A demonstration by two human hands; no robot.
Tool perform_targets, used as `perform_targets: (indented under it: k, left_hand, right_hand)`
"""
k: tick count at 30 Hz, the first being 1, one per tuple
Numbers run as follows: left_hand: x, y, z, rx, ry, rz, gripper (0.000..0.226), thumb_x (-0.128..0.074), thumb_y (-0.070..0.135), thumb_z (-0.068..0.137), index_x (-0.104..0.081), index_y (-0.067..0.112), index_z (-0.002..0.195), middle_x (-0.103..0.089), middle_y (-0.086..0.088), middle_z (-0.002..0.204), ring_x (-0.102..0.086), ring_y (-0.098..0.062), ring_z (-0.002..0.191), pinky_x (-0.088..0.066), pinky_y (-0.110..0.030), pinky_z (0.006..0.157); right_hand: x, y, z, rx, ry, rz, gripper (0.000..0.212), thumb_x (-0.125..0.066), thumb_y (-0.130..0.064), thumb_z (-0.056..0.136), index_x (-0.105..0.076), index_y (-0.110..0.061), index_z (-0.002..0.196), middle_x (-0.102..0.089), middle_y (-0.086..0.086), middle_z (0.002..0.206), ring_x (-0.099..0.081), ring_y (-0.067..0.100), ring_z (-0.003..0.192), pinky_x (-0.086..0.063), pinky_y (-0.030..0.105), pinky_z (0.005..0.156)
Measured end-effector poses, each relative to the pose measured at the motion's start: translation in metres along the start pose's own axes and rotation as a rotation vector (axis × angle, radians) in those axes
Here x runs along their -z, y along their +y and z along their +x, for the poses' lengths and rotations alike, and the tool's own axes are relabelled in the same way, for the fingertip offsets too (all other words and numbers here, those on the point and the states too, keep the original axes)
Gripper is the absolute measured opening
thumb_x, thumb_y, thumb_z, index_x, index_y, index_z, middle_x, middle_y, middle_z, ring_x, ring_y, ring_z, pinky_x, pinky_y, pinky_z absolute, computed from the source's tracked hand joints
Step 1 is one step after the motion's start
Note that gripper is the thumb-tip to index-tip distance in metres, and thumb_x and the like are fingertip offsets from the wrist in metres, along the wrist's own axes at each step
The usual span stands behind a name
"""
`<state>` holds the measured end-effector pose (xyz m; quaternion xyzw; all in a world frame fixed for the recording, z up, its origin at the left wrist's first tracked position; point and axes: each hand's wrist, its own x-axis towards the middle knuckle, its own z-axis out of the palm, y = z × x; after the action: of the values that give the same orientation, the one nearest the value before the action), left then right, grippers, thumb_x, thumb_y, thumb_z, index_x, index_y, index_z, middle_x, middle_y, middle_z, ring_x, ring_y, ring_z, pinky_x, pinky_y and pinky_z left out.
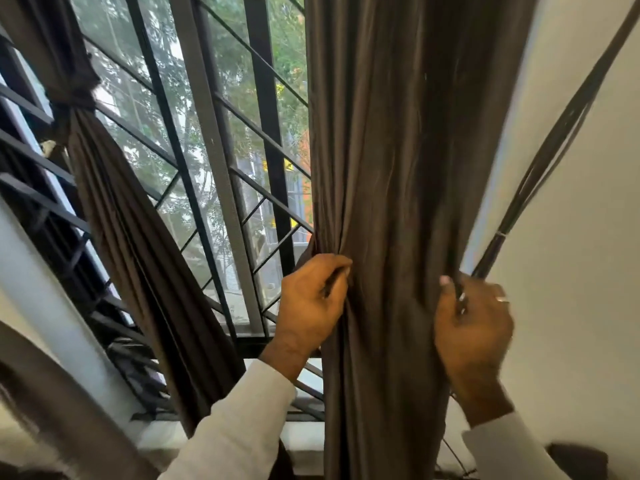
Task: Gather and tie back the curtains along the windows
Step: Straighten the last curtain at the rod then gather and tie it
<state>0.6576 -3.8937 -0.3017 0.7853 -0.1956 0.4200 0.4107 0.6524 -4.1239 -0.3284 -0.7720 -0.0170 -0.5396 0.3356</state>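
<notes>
A dark brown curtain (391, 168) hangs in front of the right part of the window (221, 150), its folds drawn together into a thick vertical bunch that runs from the top edge of the view down past the sill. Both hands hold it at the same height, low on the bunch. The left hand (311, 303) grips the curtain's left edge, fingers curled into the fabric with the thumb on the near side, so the cloth puckers at the knuckles. The right hand (471, 320) grips the right edge, fingers clenched round the folds; a ring (502, 299) shows on one finger. Both wrists come out of pale sleeves (239, 420) that rise from the bottom edge.

Just right of the right hand, a bundle of thin dark cables (554, 133) runs slanting up the white wall (571, 237) toward the top right corner; its lower end passes behind that hand, and I cannot tell whether the fingers hold it too.

At the left side of the window a second curtain (114, 188) is already gathered and knotted with a band (74, 98) of the same brown cloth near the top left corner, its tail falling slantwise to the sill. Between the two curtains the black grille (266, 140) of diagonal bars stands bare, with green trees blurred beyond the glass. A pale sill (304, 434) lies below, between the left sleeve and the held curtain.
</notes>
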Motion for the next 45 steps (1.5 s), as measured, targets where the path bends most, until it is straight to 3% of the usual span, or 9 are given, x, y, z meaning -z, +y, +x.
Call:
perform_targets:
  k: [4, 9, 13, 21, 24, 29, 35, 42, 45]
  left_hand:
    - [-0.006, 0.008, 0.002, 0.028, 0.036, -0.046, 0.014, -0.077, 0.011, 0.097, -0.079, 0.013, 0.111, -0.078, 0.004, 0.100, -0.073, -0.003, 0.085, -0.062, -0.026, 0.079]
    - [-0.004, 0.017, -0.005, 0.138, 0.028, -0.185, 0.030, -0.085, 0.040, 0.090, -0.077, 0.019, 0.110, -0.078, 0.005, 0.092, -0.073, -0.015, 0.074, -0.063, -0.033, 0.069]
    - [0.003, 0.008, 0.000, 0.161, -0.016, -0.172, 0.023, -0.086, 0.029, 0.090, -0.070, 0.023, 0.105, -0.074, 0.007, 0.087, -0.071, -0.014, 0.072, -0.063, -0.039, 0.068]
    - [0.009, 0.013, 0.000, 0.184, -0.006, -0.237, 0.050, -0.087, 0.013, 0.089, -0.046, 0.039, 0.101, -0.064, 0.006, 0.080, -0.066, -0.015, 0.067, -0.060, -0.032, 0.064]
    - [0.011, 0.007, 0.005, 0.178, -0.061, -0.241, 0.055, -0.088, 0.016, 0.088, -0.045, 0.041, 0.112, -0.066, 0.007, 0.081, -0.065, -0.011, 0.069, -0.057, -0.022, 0.066]
    - [0.009, -0.001, 0.011, 0.175, -0.017, -0.155, 0.048, -0.089, 0.024, 0.087, -0.052, 0.038, 0.115, -0.070, 0.009, 0.081, -0.069, -0.010, 0.069, -0.060, -0.023, 0.068]
    - [-0.001, 0.002, 0.009, 0.199, -0.031, -0.212, 0.028, -0.083, 0.021, 0.089, -0.064, 0.041, 0.094, -0.069, 0.014, 0.076, -0.067, -0.005, 0.068, -0.058, -0.022, 0.070]
    - [-0.004, 0.010, 0.010, 0.211, -0.126, -0.354, 0.029, -0.079, 0.036, 0.095, -0.079, 0.017, 0.117, -0.082, 0.001, 0.104, -0.080, -0.020, 0.096, -0.065, -0.049, 0.088]
    - [-0.004, 0.011, 0.012, 0.211, -0.097, -0.320, 0.019, -0.082, 0.027, 0.095, -0.083, 0.015, 0.109, -0.083, 0.004, 0.100, -0.081, -0.019, 0.092, -0.066, -0.052, 0.085]
  right_hand:
    - [-0.016, -0.026, -0.031, 0.375, -0.197, -0.025, 0.010, -0.069, -0.012, 0.100, -0.074, -0.003, 0.104, -0.069, 0.013, 0.092, -0.061, 0.039, 0.082, -0.051, 0.051, 0.078]
    - [-0.038, -0.048, -0.062, 0.225, -0.482, 0.021, 0.026, -0.052, -0.022, 0.101, -0.073, -0.015, 0.115, -0.070, 0.008, 0.107, -0.065, 0.034, 0.094, -0.055, 0.053, 0.083]
    - [-0.030, -0.050, -0.059, 0.194, -0.582, 0.195, 0.028, -0.052, -0.024, 0.105, -0.073, -0.019, 0.124, -0.068, 0.000, 0.115, -0.064, 0.023, 0.103, -0.056, 0.045, 0.090]
    - [-0.051, -0.017, -0.021, -0.455, -0.487, 0.552, 0.044, -0.054, -0.019, 0.110, -0.051, -0.021, 0.153, -0.058, -0.003, 0.149, -0.054, 0.010, 0.138, -0.045, 0.006, 0.101]
    - [-0.058, -0.007, -0.003, -0.621, -0.505, 0.670, 0.037, -0.064, -0.019, 0.105, -0.061, -0.023, 0.141, -0.072, -0.001, 0.131, -0.068, 0.012, 0.122, -0.057, 0.026, 0.102]
    - [-0.028, -0.034, -0.018, -0.301, -0.207, 0.340, 0.005, -0.079, -0.022, 0.095, -0.075, -0.019, 0.096, -0.070, -0.005, 0.089, -0.067, 0.009, 0.083, -0.056, 0.027, 0.080]
    - [-0.024, -0.061, -0.062, 0.210, -0.403, 0.084, 0.032, -0.052, -0.028, 0.103, -0.073, -0.014, 0.124, -0.068, 0.004, 0.105, -0.063, 0.024, 0.085, -0.057, 0.036, 0.076]
    - [-0.019, -0.034, -0.037, 0.265, -0.593, 0.372, 0.039, -0.062, -0.007, 0.100, -0.069, -0.023, 0.135, -0.061, -0.004, 0.117, -0.065, 0.014, 0.100, -0.058, 0.035, 0.089]
    - [-0.017, -0.026, -0.018, -0.038, -0.431, 0.621, 0.024, -0.062, -0.014, 0.106, -0.072, -0.021, 0.127, -0.065, -0.003, 0.119, -0.066, 0.014, 0.111, -0.056, 0.030, 0.095]
